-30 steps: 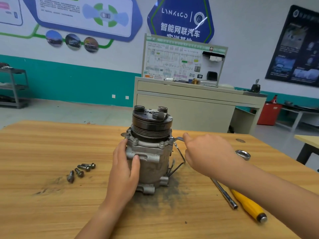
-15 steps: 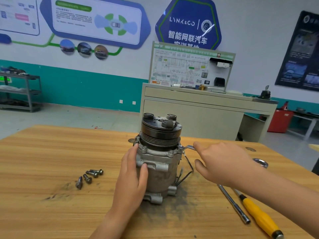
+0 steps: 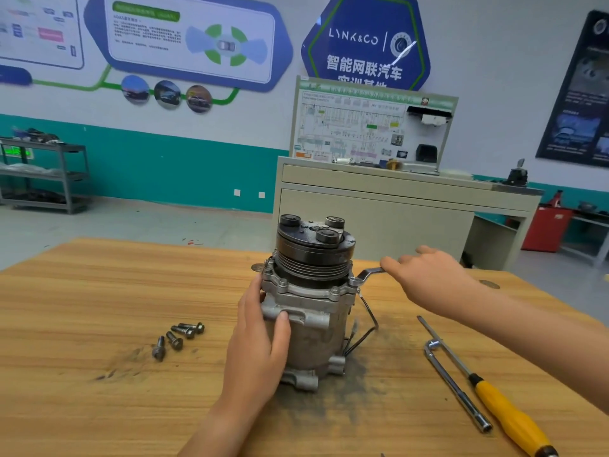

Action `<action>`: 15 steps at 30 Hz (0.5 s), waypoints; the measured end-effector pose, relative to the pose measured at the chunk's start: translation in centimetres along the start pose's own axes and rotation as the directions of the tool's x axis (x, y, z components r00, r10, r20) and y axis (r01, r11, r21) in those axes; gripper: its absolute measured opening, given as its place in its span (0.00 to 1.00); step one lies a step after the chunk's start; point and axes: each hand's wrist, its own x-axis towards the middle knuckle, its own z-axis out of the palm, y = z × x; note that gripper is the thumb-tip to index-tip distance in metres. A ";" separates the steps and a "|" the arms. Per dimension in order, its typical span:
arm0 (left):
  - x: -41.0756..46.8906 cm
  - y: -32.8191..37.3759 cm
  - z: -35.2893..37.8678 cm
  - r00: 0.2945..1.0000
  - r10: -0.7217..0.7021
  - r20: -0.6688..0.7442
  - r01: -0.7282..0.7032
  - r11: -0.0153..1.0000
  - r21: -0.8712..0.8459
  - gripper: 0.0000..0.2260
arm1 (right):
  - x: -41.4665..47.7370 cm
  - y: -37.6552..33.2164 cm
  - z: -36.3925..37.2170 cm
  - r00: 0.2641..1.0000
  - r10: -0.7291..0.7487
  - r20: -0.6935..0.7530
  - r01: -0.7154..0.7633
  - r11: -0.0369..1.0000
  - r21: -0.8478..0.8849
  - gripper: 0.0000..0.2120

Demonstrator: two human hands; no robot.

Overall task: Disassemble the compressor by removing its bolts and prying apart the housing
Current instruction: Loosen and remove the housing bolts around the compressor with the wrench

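Unbolting: compressor [image 3: 309, 305] upright, middle of the bench [image 3: 99, 291], my left hand [image 3: 257, 351] gripping its housing [image 3: 313, 341], right hand [image 3: 428, 278] on the wrench [image 3: 367, 274] over a flange bolt [image 3: 354, 281]. Wrapped or not, can't tell. Next, a steady pull.

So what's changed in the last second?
The right hand has pushed the wrench handle round, away from the person; its fingers look straighter now. The left hand still grips the compressor, and the four loose bolts lie where they were.
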 end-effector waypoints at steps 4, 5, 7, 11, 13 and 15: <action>0.1 0.1 -0.1 1.000 -0.003 0.005 0.003 1.000 0.004 0.27 | 2.5 -1.6 1.6 0.995 0.086 -0.051 -0.083 0.995 0.057 0.16; 0.0 0.1 -0.1 1.000 0.001 0.005 -0.001 1.000 0.007 0.27 | 2.8 -1.8 1.7 0.993 0.097 -0.068 -0.091 0.993 0.078 0.16; 0.1 0.1 -0.1 1.000 0.007 0.007 -0.007 1.000 0.014 0.27 | 3.1 -2.0 2.0 0.991 0.102 -0.084 -0.094 0.991 0.095 0.16; 0.0 -0.1 -0.2 1.000 0.016 0.009 -0.017 1.000 0.022 0.26 | 1.0 -0.9 1.8 0.930 0.343 -0.133 -0.281 0.895 0.346 0.11; 0.0 -0.1 -0.2 1.000 0.026 0.007 -0.027 1.000 0.003 0.25 | -1.0 -0.1 1.7 0.858 0.504 -0.095 -0.358 0.721 0.594 0.13; -0.1 -0.3 -0.2 0.999 0.034 0.001 -0.034 0.999 -0.015 0.22 | -3.2 0.3 1.5 0.837 0.547 -0.032 -0.362 0.596 0.717 0.11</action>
